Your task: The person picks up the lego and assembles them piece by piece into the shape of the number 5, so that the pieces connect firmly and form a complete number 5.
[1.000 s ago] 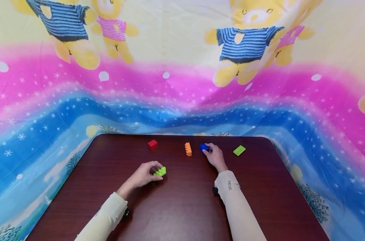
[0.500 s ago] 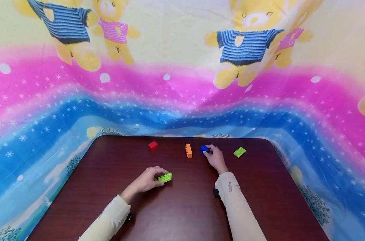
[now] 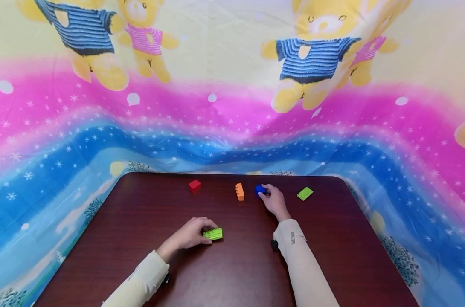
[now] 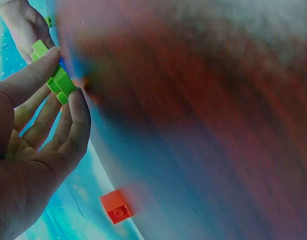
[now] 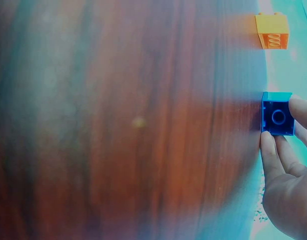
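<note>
My left hand [image 3: 192, 233] pinches a lime-green building brick [image 3: 213, 234] by its left end, studs upward, over the middle of the table. In the left wrist view the thumb and fingertips grip the green brick [image 4: 61, 82] from both sides. Toward the back of the table, my right hand [image 3: 274, 201] holds a blue building brick [image 3: 260, 189] between thumb and fingers. The right wrist view shows the hollow underside of the blue brick [image 5: 278, 117], with one round tube inside. Whether the green brick touches the table I cannot tell.
An orange brick [image 3: 239, 192] lies just left of the blue one. Farther left is a red brick [image 3: 195, 186]. A flat green brick [image 3: 305, 194] lies to the right of my right hand. The dark wooden table [image 3: 232, 273] meets a patterned cloth [image 3: 225, 111] behind.
My left hand has moved right and toward me with the green brick, turning it so its studs face up more. The right hand stays in place on the blue brick.
</note>
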{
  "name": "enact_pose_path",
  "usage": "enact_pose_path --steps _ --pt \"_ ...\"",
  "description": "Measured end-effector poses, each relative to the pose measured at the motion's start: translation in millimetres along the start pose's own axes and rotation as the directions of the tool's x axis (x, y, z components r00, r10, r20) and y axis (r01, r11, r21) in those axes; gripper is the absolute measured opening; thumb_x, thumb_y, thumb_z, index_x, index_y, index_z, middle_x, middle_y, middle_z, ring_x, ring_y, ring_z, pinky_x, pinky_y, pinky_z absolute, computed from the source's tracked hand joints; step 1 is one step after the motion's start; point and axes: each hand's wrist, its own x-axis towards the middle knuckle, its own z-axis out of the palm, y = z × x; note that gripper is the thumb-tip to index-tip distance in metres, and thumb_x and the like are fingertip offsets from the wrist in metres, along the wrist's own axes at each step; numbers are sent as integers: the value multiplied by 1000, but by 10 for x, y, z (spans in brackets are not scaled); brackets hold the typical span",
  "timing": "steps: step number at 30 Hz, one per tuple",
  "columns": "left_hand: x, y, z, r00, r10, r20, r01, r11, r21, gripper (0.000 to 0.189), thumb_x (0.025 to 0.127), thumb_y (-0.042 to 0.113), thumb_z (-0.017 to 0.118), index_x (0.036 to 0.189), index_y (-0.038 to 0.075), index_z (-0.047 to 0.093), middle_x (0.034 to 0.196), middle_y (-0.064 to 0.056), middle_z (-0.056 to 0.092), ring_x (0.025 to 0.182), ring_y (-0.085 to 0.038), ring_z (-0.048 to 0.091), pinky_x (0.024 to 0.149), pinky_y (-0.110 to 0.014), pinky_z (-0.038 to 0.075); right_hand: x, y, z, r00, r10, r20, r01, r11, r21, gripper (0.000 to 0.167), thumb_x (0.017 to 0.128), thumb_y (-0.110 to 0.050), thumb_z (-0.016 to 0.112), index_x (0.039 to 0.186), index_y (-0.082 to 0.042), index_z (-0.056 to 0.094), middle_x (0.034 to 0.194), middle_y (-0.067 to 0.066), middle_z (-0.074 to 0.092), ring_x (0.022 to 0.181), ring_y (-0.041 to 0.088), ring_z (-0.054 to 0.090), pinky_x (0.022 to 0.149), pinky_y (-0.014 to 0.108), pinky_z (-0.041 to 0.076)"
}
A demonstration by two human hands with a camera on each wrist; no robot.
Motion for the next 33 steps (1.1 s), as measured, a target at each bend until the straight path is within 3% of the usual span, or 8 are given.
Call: enact_pose_path --steps 8,20,33 --pt "14 52 23 999 51 -4 -50 997 62 40 80 8 89 117 11 75 106 -2 73 95 -17 69 83 -32 58 15 -9 -19 1000 -9 -2 9 1000 -6 46 104 -23 65 147 -10 56 139 23 58 125 39 58 108 55 50" --pt "40 85 49 997 72 2 -71 988 134 40 79 10 90 115 14 75 103 -1 71 92 -18 66 81 -32 55 27 0 -15 1000 -11 -3 11 1000 1 46 104 -23 65 147 -10 56 138 23 58 125 39 58 108 56 50" --pt "33 151 86 998 44 49 -50 991 120 34 82 12 89 113 14 76 103 -1 68 92 -16 64 83 -33 56 17 11 -1 1000 -8 1 8 1000 0 46 104 -23 65 147 -10 56 139 23 58 126 38 58 108 54 50"
